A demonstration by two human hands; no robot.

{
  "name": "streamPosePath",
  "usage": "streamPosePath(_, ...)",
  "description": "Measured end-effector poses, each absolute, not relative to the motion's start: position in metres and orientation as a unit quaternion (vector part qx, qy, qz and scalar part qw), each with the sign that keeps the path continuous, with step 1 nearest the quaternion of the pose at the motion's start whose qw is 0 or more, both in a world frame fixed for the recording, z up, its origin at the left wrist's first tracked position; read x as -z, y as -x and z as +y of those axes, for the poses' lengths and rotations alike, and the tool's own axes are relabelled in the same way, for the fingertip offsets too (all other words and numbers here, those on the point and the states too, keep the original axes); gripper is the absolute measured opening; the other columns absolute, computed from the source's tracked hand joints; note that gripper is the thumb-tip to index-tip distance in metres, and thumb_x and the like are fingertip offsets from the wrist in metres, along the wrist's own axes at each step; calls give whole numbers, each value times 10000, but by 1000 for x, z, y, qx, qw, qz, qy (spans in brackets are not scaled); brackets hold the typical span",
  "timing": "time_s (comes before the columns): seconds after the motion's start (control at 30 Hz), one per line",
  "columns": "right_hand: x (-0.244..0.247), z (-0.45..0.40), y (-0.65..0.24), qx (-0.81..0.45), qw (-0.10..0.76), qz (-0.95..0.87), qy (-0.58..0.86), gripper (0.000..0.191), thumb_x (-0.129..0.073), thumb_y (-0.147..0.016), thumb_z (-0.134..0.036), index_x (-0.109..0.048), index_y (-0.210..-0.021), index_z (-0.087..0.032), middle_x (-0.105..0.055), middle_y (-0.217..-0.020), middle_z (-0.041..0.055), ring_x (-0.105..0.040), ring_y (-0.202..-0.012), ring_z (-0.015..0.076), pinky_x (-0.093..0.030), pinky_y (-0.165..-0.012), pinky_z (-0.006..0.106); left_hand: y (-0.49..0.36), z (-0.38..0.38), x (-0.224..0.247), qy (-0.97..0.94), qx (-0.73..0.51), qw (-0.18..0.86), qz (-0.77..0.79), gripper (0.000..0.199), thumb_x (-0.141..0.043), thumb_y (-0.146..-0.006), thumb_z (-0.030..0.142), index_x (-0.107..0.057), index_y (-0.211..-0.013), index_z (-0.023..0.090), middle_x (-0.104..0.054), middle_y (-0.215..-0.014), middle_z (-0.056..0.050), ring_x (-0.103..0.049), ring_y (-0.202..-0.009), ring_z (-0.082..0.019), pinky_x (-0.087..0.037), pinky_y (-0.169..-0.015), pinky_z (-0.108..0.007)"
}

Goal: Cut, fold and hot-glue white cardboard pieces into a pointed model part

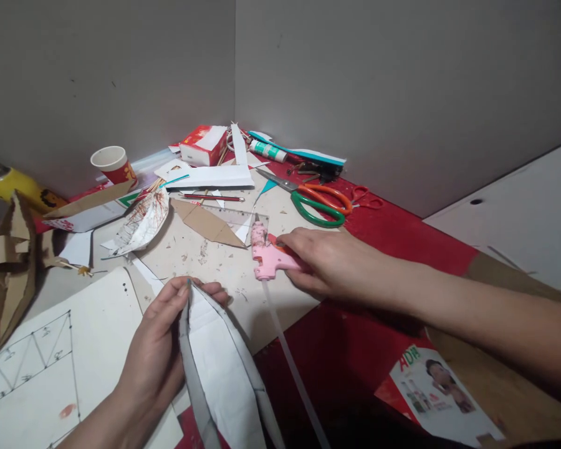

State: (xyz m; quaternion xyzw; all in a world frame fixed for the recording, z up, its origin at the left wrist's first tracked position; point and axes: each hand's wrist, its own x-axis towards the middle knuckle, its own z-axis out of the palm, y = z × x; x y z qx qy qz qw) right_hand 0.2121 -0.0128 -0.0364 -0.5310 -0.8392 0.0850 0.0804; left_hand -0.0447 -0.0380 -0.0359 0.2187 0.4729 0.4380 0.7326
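Note:
My left hand (161,337) grips the pointed tip of a long white paper-covered piece (224,355) with grey edges, which runs down toward the bottom of the view. Closed round the handle of a pink glue gun (264,252) is my right hand (322,259). The gun's nozzle points away from me, and a clear glue stick (290,362) trails from its back end. Beyond the gun lie a clear ruler (243,216) and a pointed brown cardboard piece (210,222). Large scissors (320,202) with green and orange handles rest just past my right hand.
A red paper cup (115,163), a yellow bottle (21,187) and a cardboard boat-like shape (12,274) stand at the left. A drawing sheet (98,349) lies near my left arm. Behind are a red box (203,144) and a glue tube (268,150). Grey walls (378,81) close off the back.

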Motion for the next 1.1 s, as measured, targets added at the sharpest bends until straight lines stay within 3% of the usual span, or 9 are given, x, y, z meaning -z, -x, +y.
streamPosePath(0.1, 32, -9, -217, -118, 79, -833, 534, 227, -531, -839, -251, -644, -990, -123, -664, -860, 119, -591, -707, 199, -413, -598, 310, 44, -40, 37, -217, -430, 742, 467, 94, -610, -858, 266, -614, -888, 176, -732, -967, -100, -688, -979, -273, -519, -896, -375)
streamPosePath(0.33, -2, -4, -245, -426, 366, -612, 557, 257, -618, -788, -376, -663, -940, -174, -657, -709, 29, -581, -596, 126, -409, -519, 265, 41, -41, 33, -241, -418, 735, 476, 160, -621, -854, 309, -626, -895, 154, -724, -990, -127, -671, -998, -275, -514, -879, -358)
streamPosePath(0.47, -1, -17, -229, -573, 338, -578, 473, 226, -618, -812, -399, -645, -789, -175, -558, -535, -19, -504, -449, 90, -340, -405, 217, 40, -45, 36, -286, -413, 713, 489, 219, -635, -846, 351, -663, -949, 159, -730, -982, -114, -682, -906, -223, -511, -825, -297)
streamPosePath(0.57, 7, -24, -213, -563, 290, -630, 449, 205, -620, -832, -375, -677, -801, -180, -585, -558, -7, -493, -434, 91, -369, -379, 209, 42, -46, 41, -314, -409, 679, 523, 282, -741, -759, 322, -690, -1013, 209, -734, -993, -60, -677, -863, -184, -504, -765, -251)
streamPosePath(0.7, 9, -22, -198, -440, 252, -750, 425, 170, -630, -838, -330, -728, -931, -227, -714, -849, 32, -668, -745, 173, -556, -649, 270, 46, -45, 46, -351, -406, 598, 595, 403, -813, -668, 332, -726, -1044, 215, -748, -939, -39, -664, -798, -160, -498, -704, -225)
streamPosePath(0.8, 9, -18, -188, -420, 267, -791, 356, 283, -559, -892, -266, -678, -1149, -275, -683, -1160, 30, -620, -1111, 197, -501, -949, 314, 48, -42, 47, -360, -405, 566, 621, 413, -821, -650, 342, -741, -1037, 221, -761, -886, -33, -661, -775, -157, -501, -704, -229)
streamPosePath(0.87, 12, -17, -182, -430, 280, -793, 330, 354, -518, -910, -218, -625, -1243, -276, -641, -1255, 33, -577, -1188, 181, -469, -988, 298, 48, -41, 47, -366, -403, 556, 628, 388, -814, -661, 343, -745, -1027, 232, -764, -870, -27, -661, -778, -153, -501, -713, -228)
streamPosePath(0.97, 20, -22, -177, -402, 299, -796, 341, 261, -560, -886, -239, -675, -1116, -192, -712, -975, 50, -668, -885, 155, -523, -773, 244, 47, -41, 46, -394, -415, 535, 621, 308, -796, -693, 324, -739, -981, 232, -755, -865, -14, -656, -791, -135, -488, -728, -208)
streamPosePath(1.1, 30, -30, -175, -348, 302, -805, 374, 198, -627, -827, -337, -615, -731, -164, -564, -597, -4, -466, -513, 98, -386, -485, 231, 47, -42, 45, -415, -415, 516, 624, 247, -785, -714, 327, -680, -910, 220, -727, -832, 7, -623, -721, -108, -463, -663, -186)
